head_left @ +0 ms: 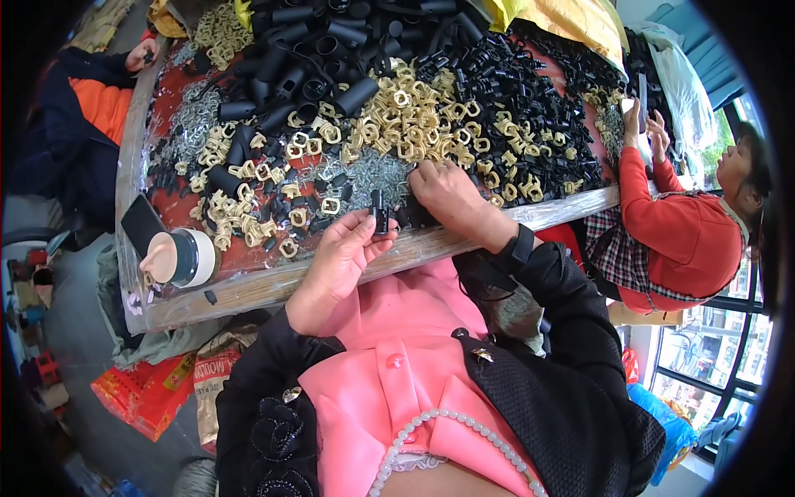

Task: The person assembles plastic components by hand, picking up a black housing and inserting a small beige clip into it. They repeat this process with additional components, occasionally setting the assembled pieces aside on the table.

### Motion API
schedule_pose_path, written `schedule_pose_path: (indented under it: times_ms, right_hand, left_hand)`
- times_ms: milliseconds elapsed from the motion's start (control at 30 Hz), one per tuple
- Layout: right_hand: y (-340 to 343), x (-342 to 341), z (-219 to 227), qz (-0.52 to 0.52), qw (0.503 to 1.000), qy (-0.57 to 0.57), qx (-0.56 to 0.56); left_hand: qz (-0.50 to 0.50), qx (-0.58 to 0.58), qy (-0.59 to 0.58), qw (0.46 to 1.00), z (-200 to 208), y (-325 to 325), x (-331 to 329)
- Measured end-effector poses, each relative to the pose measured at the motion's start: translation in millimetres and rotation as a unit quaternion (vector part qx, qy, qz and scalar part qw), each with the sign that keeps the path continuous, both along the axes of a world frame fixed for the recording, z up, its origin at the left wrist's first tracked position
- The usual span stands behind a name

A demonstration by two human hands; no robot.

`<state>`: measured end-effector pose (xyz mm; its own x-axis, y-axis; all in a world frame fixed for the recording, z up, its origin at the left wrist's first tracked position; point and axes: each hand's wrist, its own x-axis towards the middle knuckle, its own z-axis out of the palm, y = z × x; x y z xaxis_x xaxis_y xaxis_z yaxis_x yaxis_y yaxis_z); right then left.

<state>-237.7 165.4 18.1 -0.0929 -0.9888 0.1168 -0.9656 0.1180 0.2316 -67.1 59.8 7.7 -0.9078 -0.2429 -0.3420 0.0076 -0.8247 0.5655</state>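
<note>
A small black plastic part, roughly tube-shaped, stands upright between the thumb and fingers of my left hand, just above the table's near edge. To its right, my right hand reaches over the edge with its fingers bent together and pointing down. Whatever those fingertips hold, if anything, is hidden. Beside them lies a heap of small silvery metal pieces, thin like pins or screws. Just beyond my right hand rises a pile of cream-coloured plastic rings.
Black tubes and smaller black parts cover the wooden-framed table. At its left corner are a phone and a lidded cup. A co-worker in red is at the right; another person's sleeve is at the left.
</note>
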Motion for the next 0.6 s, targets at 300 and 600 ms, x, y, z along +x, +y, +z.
schedule_pose_path:
  times_ms: [300,600]
  right_hand:
    - [8.9,7.4,8.9,-0.149,0.728,-0.644,-0.179]
    - [7.3,37.0,14.6,-0.121,0.664,-0.725,-0.138]
  left_hand:
    - [0.028,-0.001,0.039,0.999,0.6,2.2,-6.1]
    - [0.051,-0.007,0.122,0.991,0.1,3.8,-12.3]
